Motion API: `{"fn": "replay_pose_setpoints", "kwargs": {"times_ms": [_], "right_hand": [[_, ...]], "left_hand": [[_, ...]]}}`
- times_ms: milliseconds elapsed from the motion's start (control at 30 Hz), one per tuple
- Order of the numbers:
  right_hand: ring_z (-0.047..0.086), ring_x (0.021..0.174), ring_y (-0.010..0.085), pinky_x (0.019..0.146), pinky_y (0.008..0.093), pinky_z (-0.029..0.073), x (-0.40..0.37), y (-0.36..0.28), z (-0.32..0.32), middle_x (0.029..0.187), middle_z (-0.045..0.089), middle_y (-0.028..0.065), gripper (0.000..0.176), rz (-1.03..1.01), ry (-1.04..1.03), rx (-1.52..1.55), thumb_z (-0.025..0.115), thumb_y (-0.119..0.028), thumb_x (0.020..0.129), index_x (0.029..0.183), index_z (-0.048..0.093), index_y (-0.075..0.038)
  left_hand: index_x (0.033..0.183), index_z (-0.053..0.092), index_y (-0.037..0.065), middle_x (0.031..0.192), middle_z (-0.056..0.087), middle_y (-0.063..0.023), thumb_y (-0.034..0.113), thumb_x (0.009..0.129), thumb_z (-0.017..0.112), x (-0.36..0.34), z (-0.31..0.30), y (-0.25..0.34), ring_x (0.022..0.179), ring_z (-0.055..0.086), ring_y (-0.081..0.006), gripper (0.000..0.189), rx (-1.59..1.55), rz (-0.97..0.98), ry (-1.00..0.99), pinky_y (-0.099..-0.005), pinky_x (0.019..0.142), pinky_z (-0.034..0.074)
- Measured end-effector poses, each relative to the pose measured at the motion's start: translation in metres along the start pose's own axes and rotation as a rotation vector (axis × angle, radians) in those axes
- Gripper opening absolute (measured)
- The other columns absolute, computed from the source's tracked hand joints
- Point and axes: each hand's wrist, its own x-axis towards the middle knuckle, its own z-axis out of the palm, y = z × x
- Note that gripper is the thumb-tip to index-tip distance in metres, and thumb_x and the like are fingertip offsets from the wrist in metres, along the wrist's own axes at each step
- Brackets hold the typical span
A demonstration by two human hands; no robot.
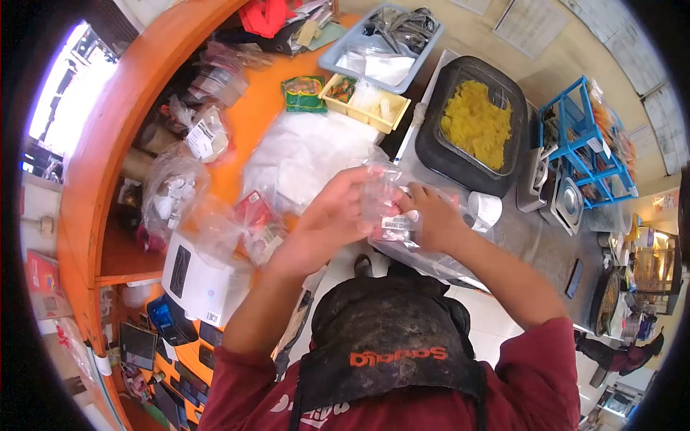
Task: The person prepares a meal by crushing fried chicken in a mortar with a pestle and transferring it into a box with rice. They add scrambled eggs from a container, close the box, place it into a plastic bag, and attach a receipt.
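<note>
In front of my body, between both hands, is a clear plastic bag (pixel 381 195) with dark and red printing on its lower part. What is inside it I cannot make out. My left hand (pixel 339 215) curls its fingers round the bag's left side. From the other side, my right hand (pixel 433 221) grips the bag with bent fingers. A stack of white plastic sheets or bags (pixel 295 161) lies just beyond my left hand. Close to my right hand a white cup-like container (pixel 486 208) rests on its side on the metal counter (pixel 532 248).
A black pan (pixel 431 147) of yellow rice stands at the back right, beside blue wire racks (pixel 600 154). A cream tray (pixel 394 123) and a blue-grey bin (pixel 334 61) sit at the back. Bagged goods and a white printer-like box (pixel 188 276) are at left. Another person (pixel 622 355) is far right.
</note>
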Motion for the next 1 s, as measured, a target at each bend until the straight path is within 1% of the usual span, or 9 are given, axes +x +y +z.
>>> {"fn": "replay_pose_setpoints", "kwargs": {"times_ms": [233, 333, 367, 433, 500, 700, 833, 900, 1000], "right_hand": [[0.065, 0.110, 0.0444, 0.097, 0.0473, 0.052, 0.015, -0.016, -0.032, 0.123, 0.066, 0.0300, 0.055, 0.085, -0.241, 0.085, 0.074, -0.044, 0.088, 0.116, 0.068, 0.003], [0.063, 0.116, 0.0425, 0.101, 0.0449, 0.049, 0.055, 0.052, 0.021, 0.128, 0.065, 0.0285, 0.073, 0.145, -0.176, 0.199, 0.063, -0.063, 0.091, 0.122, 0.068, 0.003], [0.063, 0.118, 0.0418, 0.103, 0.0440, 0.048, 0.064, 0.063, 0.023, 0.129, 0.065, 0.0280, 0.078, 0.149, -0.162, 0.202, 0.060, -0.068, 0.092, 0.123, 0.068, 0.003], [0.062, 0.119, 0.0401, 0.105, 0.0420, 0.047, 0.068, 0.047, -0.014, 0.128, 0.066, 0.0273, 0.084, 0.104, -0.161, 0.104, 0.056, -0.074, 0.092, 0.124, 0.068, 0.004], [0.063, 0.117, 0.0325, 0.105, 0.0403, 0.046, 0.079, 0.048, -0.019, 0.123, 0.070, 0.0206, 0.082, 0.128, -0.374, 0.264, 0.052, -0.075, 0.094, 0.121, 0.070, 0.001], [0.065, 0.103, 0.0107, 0.093, 0.0314, 0.052, 0.074, 0.102, 0.032, 0.116, 0.072, 0.0033, 0.059, 0.707, -0.546, 0.785, 0.067, -0.060, 0.095, 0.125, 0.072, -0.009], [0.068, 0.095, 0.0147, 0.085, 0.0356, 0.056, 0.023, 0.120, 0.059, 0.111, 0.073, 0.0073, 0.049, 0.371, -0.521, 0.880, 0.071, -0.047, 0.095, 0.119, 0.072, -0.005], [0.069, 0.092, 0.0168, 0.080, 0.0356, 0.057, -0.006, 0.115, 0.066, 0.106, 0.073, 0.0083, 0.037, 0.310, -0.436, 0.870, 0.072, -0.036, 0.095, 0.113, 0.072, -0.003], [0.069, 0.098, 0.0182, 0.085, 0.0368, 0.058, -0.051, 0.129, 0.085, 0.106, 0.072, 0.0108, 0.026, 0.477, -0.299, 1.112, 0.069, -0.023, 0.097, 0.114, 0.070, -0.004]], "left_hand": [[0.140, 0.051, -0.003, 0.141, 0.057, -0.0130, 0.014, 0.100, 0.061, -0.032, -0.005, -0.008, 0.128, 0.057, -0.0225, 0.045, 0.096, 0.040, -0.017, -0.0377, 0.107, 0.045], [0.132, 0.057, 0.000, 0.132, 0.062, -0.0137, 0.026, 0.105, 0.054, -0.038, -0.027, -0.051, 0.123, 0.060, -0.0229, 0.038, 0.333, 0.149, 0.540, -0.0388, 0.104, 0.048], [0.131, 0.057, 0.001, 0.126, 0.063, -0.0133, 0.035, 0.107, 0.049, -0.055, -0.057, -0.099, 0.118, 0.061, -0.0230, 0.042, 0.851, 0.071, 0.563, -0.0387, 0.102, 0.049], [0.129, 0.056, 0.004, 0.115, 0.063, -0.0112, 0.050, 0.108, 0.041, -0.068, -0.078, -0.165, 0.107, 0.062, -0.0224, 0.052, 0.639, -0.299, 0.720, -0.0382, 0.096, 0.052], [0.130, 0.054, 0.005, 0.110, 0.062, -0.0099, 0.059, 0.108, 0.035, -0.050, -0.058, -0.220, 0.100, 0.063, -0.0233, 0.061, -0.175, -0.564, 0.765, -0.0395, 0.090, 0.054], [0.148, 0.038, -0.003, 0.135, 0.053, -0.0308, 0.036, 0.106, 0.042, 0.004, -0.053, -0.333, 0.124, 0.056, -0.0456, 0.057, 0.487, -0.275, 0.718, -0.0607, 0.098, 0.048], [0.157, 0.023, -0.006, 0.144, 0.035, -0.0442, 0.022, 0.101, 0.049, 0.022, -0.034, -0.364, 0.132, 0.044, -0.0560, 0.067, 1.108, -0.005, 1.000, -0.0641, 0.107, 0.039], [0.160, 0.017, -0.006, 0.145, 0.028, -0.0481, 0.023, 0.103, 0.050, 0.020, -0.016, -0.333, 0.131, 0.041, -0.0589, 0.071, 1.352, -0.112, 0.827, -0.0622, 0.111, 0.035], [0.162, 0.015, -0.003, 0.140, 0.034, -0.0441, 0.046, 0.103, 0.054, -0.005, 0.008, -0.246, 0.124, 0.045, -0.0564, 0.086, 0.752, 0.032, 0.865, -0.0574, 0.109, 0.039]]}}
